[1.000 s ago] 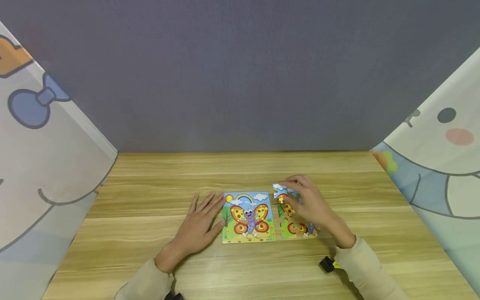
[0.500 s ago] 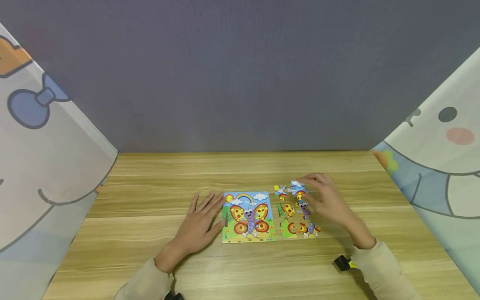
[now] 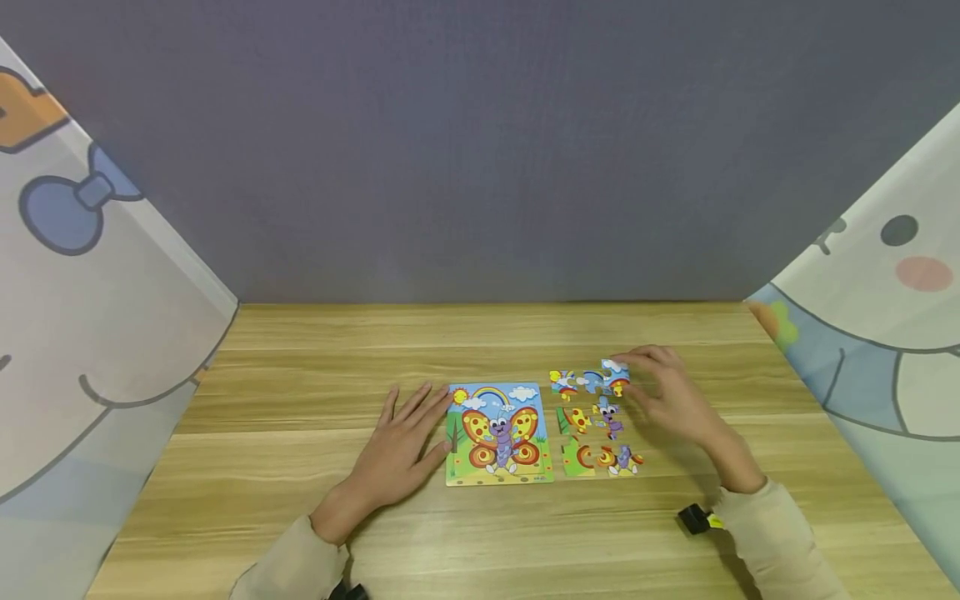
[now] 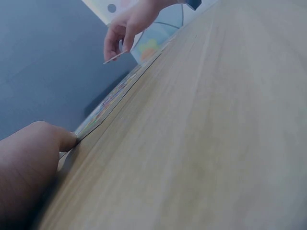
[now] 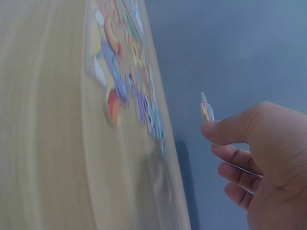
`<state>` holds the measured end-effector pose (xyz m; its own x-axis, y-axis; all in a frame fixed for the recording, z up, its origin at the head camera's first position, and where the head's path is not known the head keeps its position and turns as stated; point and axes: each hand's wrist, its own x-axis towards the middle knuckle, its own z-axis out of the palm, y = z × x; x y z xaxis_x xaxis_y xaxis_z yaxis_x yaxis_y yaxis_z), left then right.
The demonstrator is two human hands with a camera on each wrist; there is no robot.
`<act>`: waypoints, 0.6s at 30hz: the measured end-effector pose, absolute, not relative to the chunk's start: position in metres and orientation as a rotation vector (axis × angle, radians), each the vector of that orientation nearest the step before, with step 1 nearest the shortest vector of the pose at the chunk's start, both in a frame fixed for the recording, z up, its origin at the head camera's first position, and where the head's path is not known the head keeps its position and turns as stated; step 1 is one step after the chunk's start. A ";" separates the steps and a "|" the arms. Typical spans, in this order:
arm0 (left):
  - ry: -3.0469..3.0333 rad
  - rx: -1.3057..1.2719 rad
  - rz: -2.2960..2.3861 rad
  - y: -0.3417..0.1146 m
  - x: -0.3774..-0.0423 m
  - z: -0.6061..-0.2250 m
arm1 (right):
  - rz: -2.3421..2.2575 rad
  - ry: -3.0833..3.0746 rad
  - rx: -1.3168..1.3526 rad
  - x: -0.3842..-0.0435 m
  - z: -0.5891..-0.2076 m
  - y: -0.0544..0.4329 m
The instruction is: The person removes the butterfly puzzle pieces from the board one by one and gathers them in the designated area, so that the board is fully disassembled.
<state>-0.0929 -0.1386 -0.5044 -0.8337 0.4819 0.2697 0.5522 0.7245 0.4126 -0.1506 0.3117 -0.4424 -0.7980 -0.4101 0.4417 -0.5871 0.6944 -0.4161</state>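
My right hand (image 3: pixel 670 402) pinches a jigsaw piece (image 3: pixel 617 373) between thumb and fingers, at the right end of the top row of loose pieces. It shows white cloud, blue sky and a red-and-yellow wing part. In the left wrist view this puzzle piece (image 4: pixel 115 58) is held up above the tabletop; the right wrist view has the same jigsaw piece (image 5: pixel 206 108) nearly edge-on at the thumb tip. My left hand (image 3: pixel 397 458) lies with fingers spread on the table, thumb and index fingertip at the left edge of a butterfly picture board (image 3: pixel 498 477).
Several puzzle pieces lie in rows right of the board, among them a rainbow piece (image 3: pixel 592 382), a purple body piece (image 3: pixel 609 421) and a green corner piece (image 3: pixel 577 460). A grey panel (image 3: pixel 487 167) rises behind the wooden table (image 3: pixel 337 342).
My right hand has moved rightward with the pinched jigsaw piece, from over the top-left loose piece, past the rainbow piece, to the row's right end. My left hand has stayed still.
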 end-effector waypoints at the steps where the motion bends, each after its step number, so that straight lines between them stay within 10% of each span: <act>1: -2.781 -0.841 -0.735 -0.139 -0.093 -0.504 | 0.789 -2.596 0.779 -0.151 -0.443 0.314; 18: -2.797 -0.834 -0.728 -0.139 -0.093 -0.503 | 0.714 -2.725 0.747 -0.152 -0.446 0.340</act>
